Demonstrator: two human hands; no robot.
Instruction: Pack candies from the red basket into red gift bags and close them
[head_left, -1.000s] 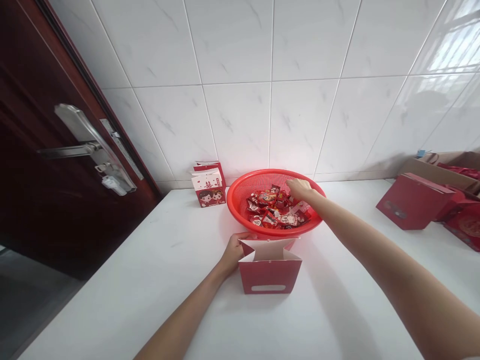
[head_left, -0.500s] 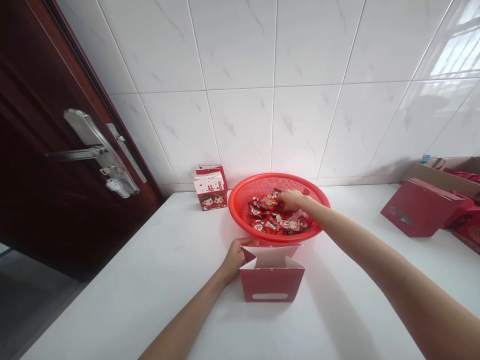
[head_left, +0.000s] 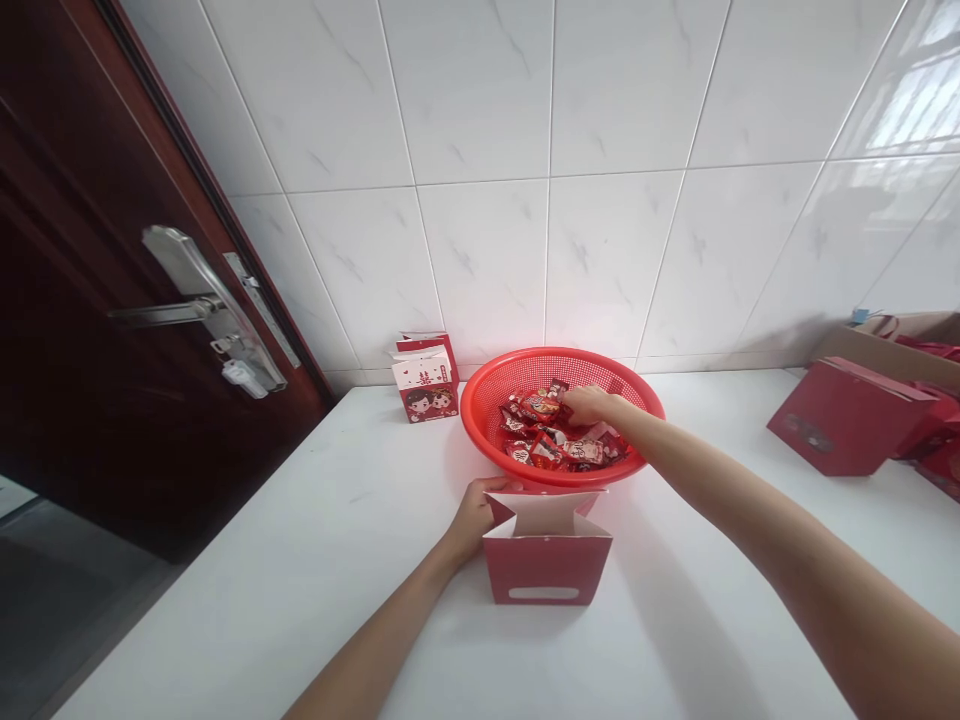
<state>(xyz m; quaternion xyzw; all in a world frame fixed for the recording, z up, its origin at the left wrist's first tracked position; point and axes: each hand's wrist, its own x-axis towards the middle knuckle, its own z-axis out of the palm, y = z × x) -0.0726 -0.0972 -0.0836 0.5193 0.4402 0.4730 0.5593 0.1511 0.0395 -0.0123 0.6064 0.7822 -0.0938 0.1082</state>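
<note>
As a red paper box (head_left: 547,565) is seemingly being steadied by the curled left hand (head_left: 474,512), any hold in the right hand (head_left: 589,405) is being obscured.

I get bright view: glare on tiles (head_left: 919,115), two o'clock; door (head_left: 67,330) dim, nine; soft shadow on table (head_left: 682,610), five.

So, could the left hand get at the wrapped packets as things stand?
Probably, by lifting over: the left hand is at the open red box, and the near basket rim stands between it and the wrapped packets, but the top is open.
</note>
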